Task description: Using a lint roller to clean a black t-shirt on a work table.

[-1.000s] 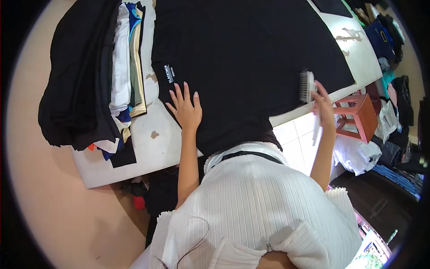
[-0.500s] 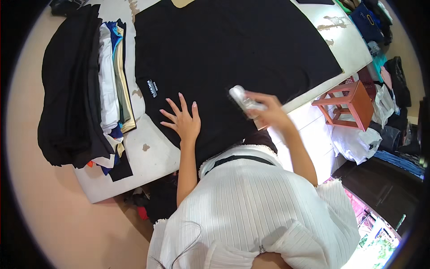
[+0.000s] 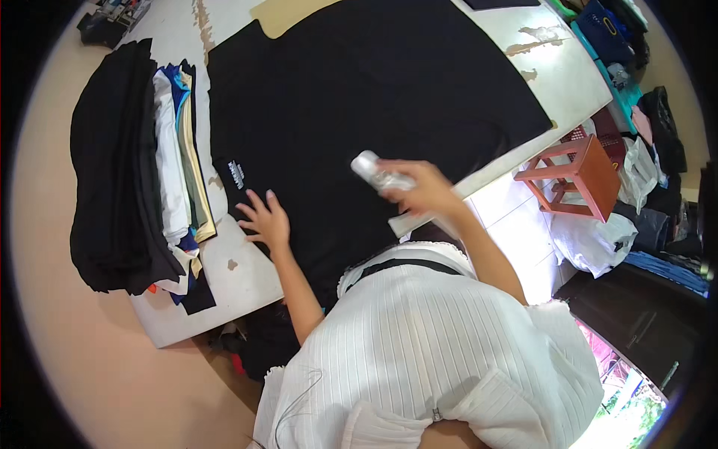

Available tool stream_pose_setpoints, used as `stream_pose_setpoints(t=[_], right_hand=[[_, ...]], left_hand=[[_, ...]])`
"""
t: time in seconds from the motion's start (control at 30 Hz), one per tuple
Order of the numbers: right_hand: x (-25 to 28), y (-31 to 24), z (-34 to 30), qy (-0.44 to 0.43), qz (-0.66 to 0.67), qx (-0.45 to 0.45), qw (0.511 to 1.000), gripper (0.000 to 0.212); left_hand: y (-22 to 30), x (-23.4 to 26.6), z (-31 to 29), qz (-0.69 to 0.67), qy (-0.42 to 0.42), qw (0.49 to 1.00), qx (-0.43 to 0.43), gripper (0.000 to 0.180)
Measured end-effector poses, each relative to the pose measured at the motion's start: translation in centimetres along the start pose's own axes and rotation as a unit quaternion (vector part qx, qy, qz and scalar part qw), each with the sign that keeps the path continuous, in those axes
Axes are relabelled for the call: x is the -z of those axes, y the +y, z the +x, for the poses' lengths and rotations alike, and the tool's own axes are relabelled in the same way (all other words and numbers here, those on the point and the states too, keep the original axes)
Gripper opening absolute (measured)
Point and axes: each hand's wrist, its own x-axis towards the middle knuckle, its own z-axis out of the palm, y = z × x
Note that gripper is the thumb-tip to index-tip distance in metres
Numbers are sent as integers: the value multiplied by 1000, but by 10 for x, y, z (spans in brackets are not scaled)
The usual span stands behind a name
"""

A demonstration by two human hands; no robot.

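Note:
A large black garment [image 3: 374, 90] lies spread flat on the white table. On its left part is a small white printed mark [image 3: 235, 174]. My left hand [image 3: 265, 223] rests with fingers spread at the garment's near left edge, just below that mark. In my right hand [image 3: 426, 188] is a white and clear cylindrical thing [image 3: 374, 170], held over the near middle of the cloth. Blur hides its exact kind, and I cannot tell whether it touches the fabric.
Folded black cloth [image 3: 112, 165] and white, beige and blue garments [image 3: 172, 157] are piled along the left. Paint is worn off the white table [image 3: 243, 280] in patches. A reddish-brown stool [image 3: 587, 176] stands at the right, by a white plastic bag [image 3: 594, 243] and a dark cabinet [image 3: 636, 314].
My left hand has shifted left, closer to the printed mark. My right hand has moved a little left with the cylindrical thing. The view has tilted slightly.

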Motion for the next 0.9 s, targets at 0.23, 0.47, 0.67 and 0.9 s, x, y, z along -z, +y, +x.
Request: stream_pose_setpoints(t=[0.23, 0.47, 0.67, 0.9], right_hand=[[106, 28, 4, 92, 42, -28, 995, 45], [295, 111, -62, 542, -48, 34, 838, 48], [291, 137, -42, 543, -331, 29, 771, 44], [270, 109, -31, 510, -329, 12, 794, 28]], left_hand=[[-9, -11, 7, 57, 59, 996, 37, 59], [-5, -11, 2, -2, 69, 997, 31, 57], [117, 10, -103, -245, -114, 934, -235, 16], [170, -30, -165, -104, -175, 890, -409, 31]])
